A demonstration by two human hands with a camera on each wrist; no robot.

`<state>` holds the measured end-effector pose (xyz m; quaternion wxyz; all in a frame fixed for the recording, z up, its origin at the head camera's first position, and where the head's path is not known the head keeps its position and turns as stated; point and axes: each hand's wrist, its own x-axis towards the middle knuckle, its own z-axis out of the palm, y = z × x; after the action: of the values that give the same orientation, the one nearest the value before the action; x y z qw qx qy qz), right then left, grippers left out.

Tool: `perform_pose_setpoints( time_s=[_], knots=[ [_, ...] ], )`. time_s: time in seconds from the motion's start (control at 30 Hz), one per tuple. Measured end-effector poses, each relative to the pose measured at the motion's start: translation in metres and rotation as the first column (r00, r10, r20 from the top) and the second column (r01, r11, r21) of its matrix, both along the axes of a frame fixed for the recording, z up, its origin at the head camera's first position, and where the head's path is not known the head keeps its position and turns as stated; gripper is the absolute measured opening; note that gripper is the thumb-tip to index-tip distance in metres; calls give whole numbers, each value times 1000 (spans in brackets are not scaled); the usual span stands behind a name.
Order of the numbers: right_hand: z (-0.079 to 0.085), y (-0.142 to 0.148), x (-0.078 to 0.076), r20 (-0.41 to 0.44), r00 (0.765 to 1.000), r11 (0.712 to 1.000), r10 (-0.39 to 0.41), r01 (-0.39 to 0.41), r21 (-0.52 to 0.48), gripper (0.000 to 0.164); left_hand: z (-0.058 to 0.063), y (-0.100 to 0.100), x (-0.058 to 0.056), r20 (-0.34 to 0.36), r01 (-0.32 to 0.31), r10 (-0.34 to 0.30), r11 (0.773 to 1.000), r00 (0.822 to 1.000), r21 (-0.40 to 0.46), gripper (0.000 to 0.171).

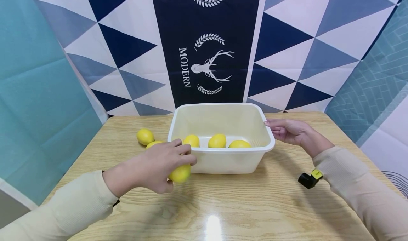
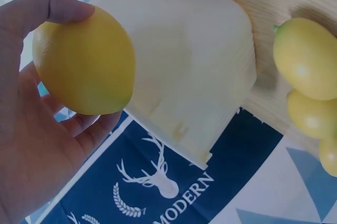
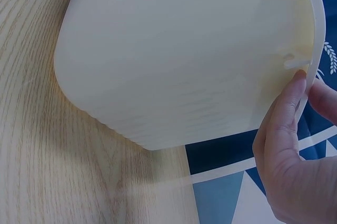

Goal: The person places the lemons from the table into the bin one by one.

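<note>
My left hand (image 1: 159, 163) grips a yellow lemon (image 2: 84, 61) between thumb and fingers, in front of the near left corner of a cream plastic basin (image 1: 223, 161). The lemon shows a greenish tint in the head view. With thumb and fingers my right hand (image 1: 291, 131) pinches the basin's right rim, seen closely in the right wrist view along with the basin wall (image 3: 174, 61). Inside the basin lie three lemons (image 1: 217, 141), the lower parts of some hidden by the near rim.
Left of the basin, loose lemons (image 1: 145, 137) lie on the wood-grain table (image 1: 255, 205); the left wrist view shows three, partly overlapping. Behind the table hangs a patterned cloth (image 1: 127, 50) with a deer print. A teal cloth (image 1: 41, 74) hangs at the left.
</note>
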<state>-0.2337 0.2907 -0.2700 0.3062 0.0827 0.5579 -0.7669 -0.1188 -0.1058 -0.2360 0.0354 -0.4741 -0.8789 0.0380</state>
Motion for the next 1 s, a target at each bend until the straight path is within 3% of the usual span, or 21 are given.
perform_pose_setpoints(
  time_s=[0.6,1.0],
  knots=[
    [-1,0,0,-4,1000,1000,5,-5,0,15,18,6,-7,37,-38,37,999,999,16,56],
    [0,0,0,-4,1000,1000,2,-2,5,16,37,10,-19,86,-60,57,998,995,36,53]
  ],
)
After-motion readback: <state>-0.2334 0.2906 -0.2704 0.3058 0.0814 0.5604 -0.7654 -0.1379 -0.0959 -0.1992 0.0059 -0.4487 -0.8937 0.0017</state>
